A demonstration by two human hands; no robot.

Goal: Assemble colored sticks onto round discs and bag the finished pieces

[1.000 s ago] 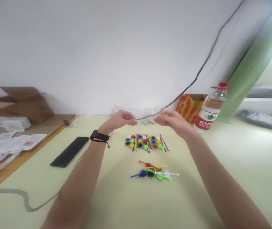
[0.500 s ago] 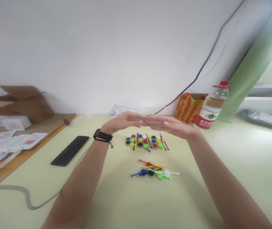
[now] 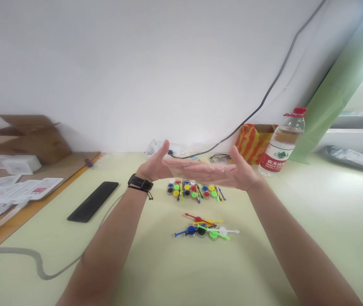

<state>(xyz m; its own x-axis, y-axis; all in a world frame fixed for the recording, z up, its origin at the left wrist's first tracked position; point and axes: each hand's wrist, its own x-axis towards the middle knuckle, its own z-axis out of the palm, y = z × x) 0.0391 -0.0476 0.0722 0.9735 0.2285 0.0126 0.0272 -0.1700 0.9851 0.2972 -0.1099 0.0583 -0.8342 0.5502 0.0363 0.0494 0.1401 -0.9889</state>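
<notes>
- Head view, hands: the bare left hand (image 3: 157, 168) and the bare right hand (image 3: 244, 173) are raised above the pale yellow-green tabletop (image 3: 168, 272); both are spread flat – palms in view, thumbs pointing up, fingers stretched toward each other and overlapping; whether the fingers touch I cannot tell.
- Head view, just below the fingers: a far group of small round multicoloured plastic discs (image 3: 194, 195) lies on the tabletop, with thin coloured arrow-shaped pointers among them; the hands partly cover its far edge.
- Head view, nearer the person: a second cluster of round plastic spinners with arrow pointers (image 3: 201, 230) – red, yellow, blue, black, green and white – lies between the forearms.
- Head view, left side: a black strapped wristwatch (image 3: 140, 182) on the left wrist; a flat black rectangular object (image 3: 92, 202); white printed cards (image 3: 43, 189) and an open brown cardboard box (image 3: 46, 142) farther out.
- Head view, right side: a clear plastic bottle with a red cap (image 3: 277, 153) beside a red-and-yellow striped bag (image 3: 248, 142); dark-framed glasses (image 3: 220, 158) lie behind the hands.
</notes>
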